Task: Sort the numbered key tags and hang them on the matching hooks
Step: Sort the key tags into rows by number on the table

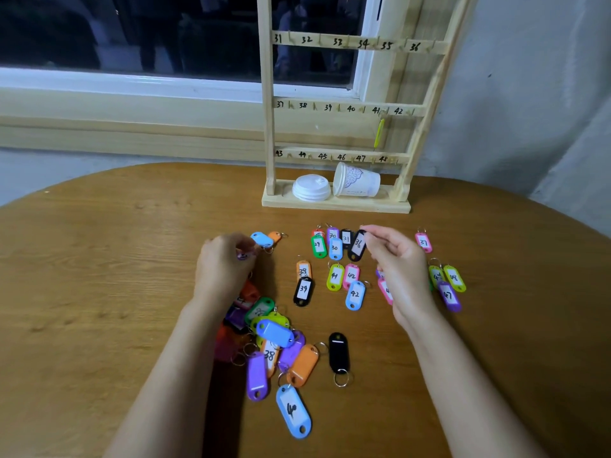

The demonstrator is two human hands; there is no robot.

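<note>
Coloured key tags lie on the brown table point(99, 276). My right hand point(401, 269) pinches the top of a black tag numbered 36 point(357, 246), beside tags 29, 30 and 31. My left hand point(223, 269) is curled round a purple tag point(243, 256), next to a light blue tag point(262, 240). An unsorted heap of tags point(274, 338) lies under my left wrist, with a blue tag 40 point(293, 412) nearest me. The wooden hook rack point(344, 104), numbered 31 to 48, stands at the back. One yellow tag point(379, 132) hangs at hook 41.
White cup lids point(311, 187) and a tipped paper cup point(357, 180) lie on the rack's base. Sorted tags 37 point(424, 242), 47 and 48 lie to the right. A lone black tag point(338, 353) lies face down in the middle. A window is behind.
</note>
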